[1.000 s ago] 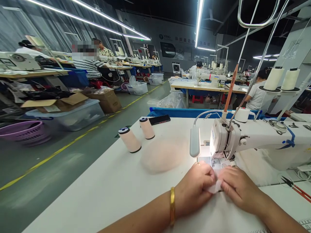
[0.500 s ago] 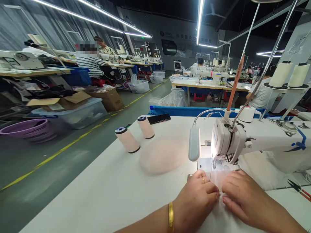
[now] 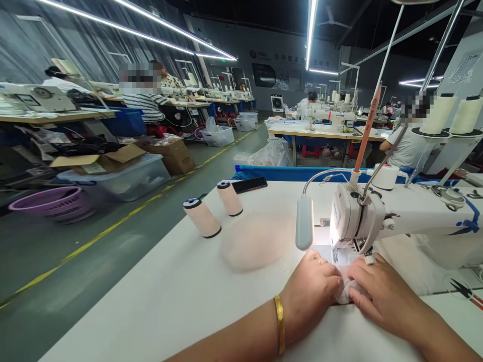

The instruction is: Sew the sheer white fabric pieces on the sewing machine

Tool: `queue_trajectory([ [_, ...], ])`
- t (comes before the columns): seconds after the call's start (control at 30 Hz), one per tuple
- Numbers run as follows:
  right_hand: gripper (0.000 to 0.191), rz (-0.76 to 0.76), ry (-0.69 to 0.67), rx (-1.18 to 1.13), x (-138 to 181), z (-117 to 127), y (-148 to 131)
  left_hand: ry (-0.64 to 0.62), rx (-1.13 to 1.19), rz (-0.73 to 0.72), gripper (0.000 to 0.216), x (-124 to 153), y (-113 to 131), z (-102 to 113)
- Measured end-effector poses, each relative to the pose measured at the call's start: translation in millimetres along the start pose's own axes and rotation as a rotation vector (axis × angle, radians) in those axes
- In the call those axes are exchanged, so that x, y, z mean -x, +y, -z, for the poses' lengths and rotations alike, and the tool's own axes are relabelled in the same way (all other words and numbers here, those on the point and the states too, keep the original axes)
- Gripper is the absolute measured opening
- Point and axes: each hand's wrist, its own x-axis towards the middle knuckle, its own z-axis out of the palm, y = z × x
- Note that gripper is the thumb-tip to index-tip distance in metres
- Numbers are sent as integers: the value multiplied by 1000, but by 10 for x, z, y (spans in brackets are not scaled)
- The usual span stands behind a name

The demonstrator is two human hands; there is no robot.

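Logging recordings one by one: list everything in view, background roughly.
table: 1, white, foreground
machine: 1, white, table's right
lamp: 1, grey, left of machine
fabric: 1, white, between hands
sheer piece: 1, peach, table's middle
small cones: 2, peach, table's far left
phone: 1, black, beyond small cones
snips: 1, red and black, right edge
large cones: 2, cream, upper right
basket: 1, purple, left floor
cartons: 2, brown, left
other machines: several, white, background
co-workers: at least 5, mixed clothing, background
tube lights: several, white, ceiling
bangle: 1, gold, left wrist
left hand: 1, bare, on fabric
right hand: 1, bare, on fabric
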Motion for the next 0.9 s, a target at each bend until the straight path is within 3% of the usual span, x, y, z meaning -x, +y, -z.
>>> queue_trajectory([
  [0.03, 12, -19, -1, -19, -1, -8, -5, -6, -2, 13, 25, -9, -18, -3],
  [0.13, 36, -22, 25, -72, -20, -87, -13, -31, 49, 86, 21, -52, -66, 24],
  [0.23, 11, -21, 113, -101, -77, -170, -10, -103, 243, 212, 22, -123, -102, 107],
  [0.4, 24, -162, 153, -322, -167, -114, -18, -233, 432, 407, 27, -220, -163, 225],
  [0.5, 24, -134, 130, -343, -151, -76, -7, -227, 407, 337, 29, -194, -174, 227],
  [0.7, 19, 160, -17, -167, -16, -21, -28, -92, 166, 64, 19, 60, -70, 203],
  [0.9, 16, 149, -50, -80, 21, 49, -77, -42, 42, -30, 18, 130, 9, 192],
])
